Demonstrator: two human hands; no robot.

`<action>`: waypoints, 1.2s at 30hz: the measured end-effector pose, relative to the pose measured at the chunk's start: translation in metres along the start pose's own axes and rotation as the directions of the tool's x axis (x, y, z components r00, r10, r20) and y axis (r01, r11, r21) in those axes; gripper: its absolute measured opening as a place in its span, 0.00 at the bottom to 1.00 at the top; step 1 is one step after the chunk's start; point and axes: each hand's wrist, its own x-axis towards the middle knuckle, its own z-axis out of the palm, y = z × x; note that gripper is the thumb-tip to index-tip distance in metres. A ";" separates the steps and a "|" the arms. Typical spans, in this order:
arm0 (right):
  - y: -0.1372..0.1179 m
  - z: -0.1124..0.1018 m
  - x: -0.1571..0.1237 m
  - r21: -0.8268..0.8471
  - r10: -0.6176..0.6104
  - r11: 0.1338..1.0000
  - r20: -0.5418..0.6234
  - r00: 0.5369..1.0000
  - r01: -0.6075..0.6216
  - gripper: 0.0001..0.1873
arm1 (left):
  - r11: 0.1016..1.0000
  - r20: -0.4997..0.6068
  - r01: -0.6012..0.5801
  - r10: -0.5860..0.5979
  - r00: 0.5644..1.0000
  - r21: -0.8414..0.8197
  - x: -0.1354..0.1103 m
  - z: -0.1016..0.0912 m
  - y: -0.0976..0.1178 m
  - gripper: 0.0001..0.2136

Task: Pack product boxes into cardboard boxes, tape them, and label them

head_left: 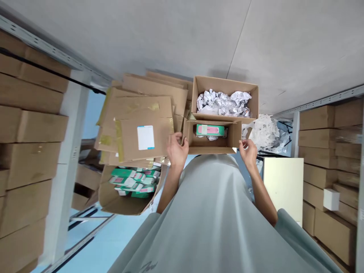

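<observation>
1. Cardboard box could be tipped by uneven pulling, being pinched by the right hand; whether by the left hand cannot be told.
2. Inside it, seemingly under-padded, the green-and-pink carton could be jostled.
3. If bumped, the paper-filled box behind could be shifted.

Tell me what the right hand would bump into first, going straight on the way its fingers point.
Probably the nearer open box's right wall; the right hand looks right at its edge, though depth leaves contact unclear.
</observation>
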 end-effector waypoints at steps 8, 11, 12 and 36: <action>-0.024 -0.017 0.161 -0.273 -0.148 0.944 0.148 0.978 0.185 0.18 | 0.932 0.311 -0.362 0.341 0.887 0.009 0.084 0.027 0.053 0.29; -0.031 0.006 0.234 -0.405 -0.080 0.894 0.272 0.959 0.190 0.24 | 0.937 0.360 -0.348 0.315 0.878 0.028 0.102 0.042 0.050 0.20; -0.033 0.015 0.253 -0.450 -0.033 0.875 0.310 0.950 0.177 0.25 | 0.940 0.369 -0.340 0.305 0.878 0.033 0.104 0.046 0.048 0.19; -0.113 0.007 0.055 -0.115 -0.122 0.967 0.569 0.813 0.225 0.12 | 0.953 0.383 -0.303 0.277 0.881 0.010 0.104 0.052 0.044 0.18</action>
